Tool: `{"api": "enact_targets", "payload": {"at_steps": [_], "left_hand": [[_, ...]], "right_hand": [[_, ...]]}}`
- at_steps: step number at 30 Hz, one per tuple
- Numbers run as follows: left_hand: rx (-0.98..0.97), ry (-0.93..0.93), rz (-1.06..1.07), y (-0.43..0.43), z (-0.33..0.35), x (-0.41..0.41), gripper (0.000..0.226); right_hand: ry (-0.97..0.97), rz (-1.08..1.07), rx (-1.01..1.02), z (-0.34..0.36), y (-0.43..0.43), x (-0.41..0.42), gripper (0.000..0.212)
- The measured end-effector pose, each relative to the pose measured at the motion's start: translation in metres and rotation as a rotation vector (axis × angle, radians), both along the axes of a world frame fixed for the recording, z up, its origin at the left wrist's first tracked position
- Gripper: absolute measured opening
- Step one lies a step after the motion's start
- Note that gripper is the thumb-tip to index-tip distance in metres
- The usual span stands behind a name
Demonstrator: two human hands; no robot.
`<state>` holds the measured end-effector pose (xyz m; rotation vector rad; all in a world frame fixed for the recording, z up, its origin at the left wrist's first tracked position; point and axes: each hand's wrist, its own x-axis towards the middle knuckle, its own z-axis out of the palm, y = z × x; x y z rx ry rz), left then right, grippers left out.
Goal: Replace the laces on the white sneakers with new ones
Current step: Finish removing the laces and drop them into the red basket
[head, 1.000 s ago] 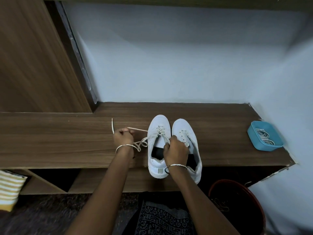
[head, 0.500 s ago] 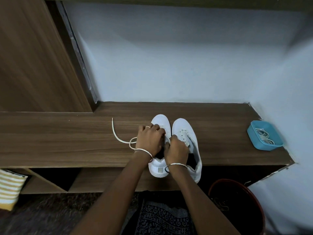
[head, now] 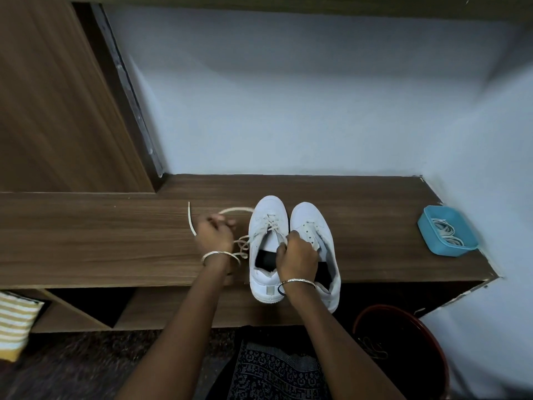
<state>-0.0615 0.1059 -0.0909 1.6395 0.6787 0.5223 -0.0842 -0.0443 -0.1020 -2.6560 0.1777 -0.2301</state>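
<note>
The left hand was closed, with its fingers curled around a cream lace. From this hand the lace went in an arc to the front eyelets of the half-laced sneaker, which stood just to the right of the hand. One free end of the lace stuck out to the left of the hand, and some loose loops lay on the worktop between the wrist and the sneaker.

The right hand was also closed. Its fingers were curled on the eyelet edge of the same sneaker, near the tongue, and gripped it there. I cannot tell if the lace was under these fingers too.

The second sneaker, with empty eyelets, stood just right of the right hand, touching the first one. Both heels hung over the near edge of the worktop. Each wrist carried a thin metal bangle.

Well to the right of the right hand was a blue tray with white laces inside.
</note>
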Motion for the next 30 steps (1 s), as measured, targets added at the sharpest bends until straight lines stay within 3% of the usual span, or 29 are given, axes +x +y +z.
{"api": "enact_targets", "payload": {"at_steps": [2, 3, 5, 8, 13, 16, 18, 21, 30], "left_hand": [[-0.367, 0.014, 0.132, 0.029, -0.010, 0.004, 0.020], [-0.408, 0.058, 0.154, 0.043, -0.015, 0.003, 0.016], [-0.306, 0.242, 0.144, 0.066, -0.023, -0.002, 0.009], [0.007, 0.420, 0.113, 0.061, -0.023, -0.021, 0.025], [0.631, 0.166, -0.053, 0.011, -0.012, -0.040, 0.025], [0.843, 0.151, -0.106, -0.026, -0.004, -0.046, 0.022], [0.909, 0.216, -0.194, -0.044, -0.007, -0.047, 0.026], [0.849, 0.357, -0.259, -0.055, -0.013, -0.046, 0.026], [0.807, 0.376, -0.207, -0.059, -0.011, -0.047, 0.014]], "right_hand": [[0.000, -0.008, -0.004, -0.001, 0.000, 0.000, 0.017], [0.001, -0.011, -0.010, -0.002, 0.000, 0.001, 0.017], [0.000, -0.014, -0.016, -0.003, 0.001, 0.001, 0.018], [0.000, -0.020, -0.012, -0.003, 0.001, 0.001, 0.017], [0.011, -0.002, -0.034, -0.001, 0.001, 0.001, 0.017], [0.004, 0.038, -0.056, 0.004, 0.003, 0.001, 0.019], [-0.011, 0.090, -0.068, 0.007, 0.004, 0.003, 0.029], [-0.032, 0.207, -0.099, 0.008, 0.003, 0.008, 0.038], [-0.095, 0.349, -0.274, 0.010, 0.008, 0.032, 0.016]]}}
